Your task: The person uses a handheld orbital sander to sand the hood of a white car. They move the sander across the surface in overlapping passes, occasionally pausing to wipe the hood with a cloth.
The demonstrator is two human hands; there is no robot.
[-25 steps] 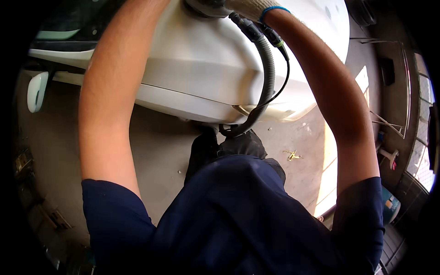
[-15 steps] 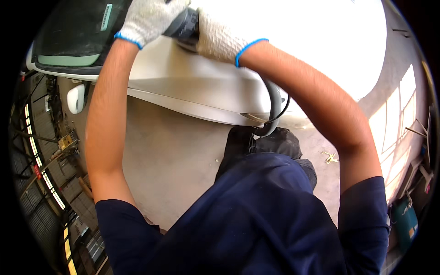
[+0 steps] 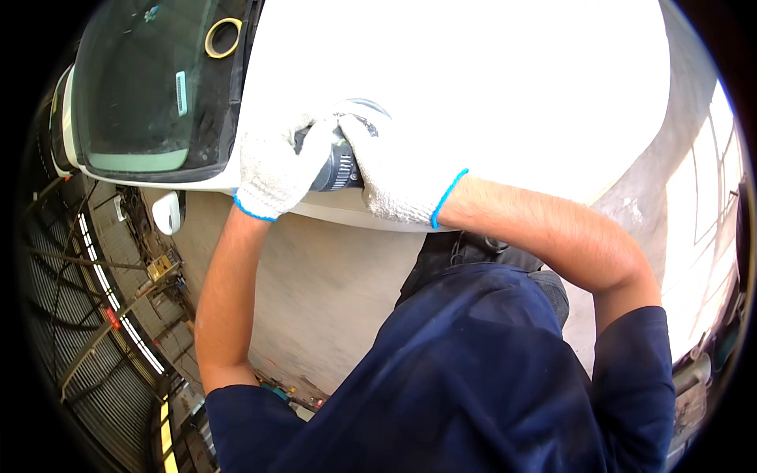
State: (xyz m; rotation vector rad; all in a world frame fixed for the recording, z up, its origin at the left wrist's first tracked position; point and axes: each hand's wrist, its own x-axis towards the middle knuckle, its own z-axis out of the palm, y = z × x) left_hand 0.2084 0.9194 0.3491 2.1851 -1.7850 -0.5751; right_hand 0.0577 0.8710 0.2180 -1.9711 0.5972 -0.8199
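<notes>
Both my hands wear white knit gloves with blue cuffs, and between them they grip a black power sander [image 3: 341, 167] with a vented body. My left hand [image 3: 277, 164] wraps the sander from its left side. On the right side my right hand [image 3: 388, 169] is closed round it, the two hands meeting at its top. The sander rests on the white car hood [image 3: 505, 94], close to the hood's near edge. Its underside, where it meets the panel, is hidden.
A windshield [image 3: 142, 94] lies at the upper left, with a yellow tape roll [image 3: 223, 38] on its lower right part. The white side mirror [image 3: 166, 213] juts out below it. Concrete floor [image 3: 323, 292] runs between the car and my body; racks and clutter line the far left.
Both hands have come back toward me with the sander, nearer the hood's near edge. My view has shifted, showing more windshield and the tape roll. The grey hose seen before is now hidden.
</notes>
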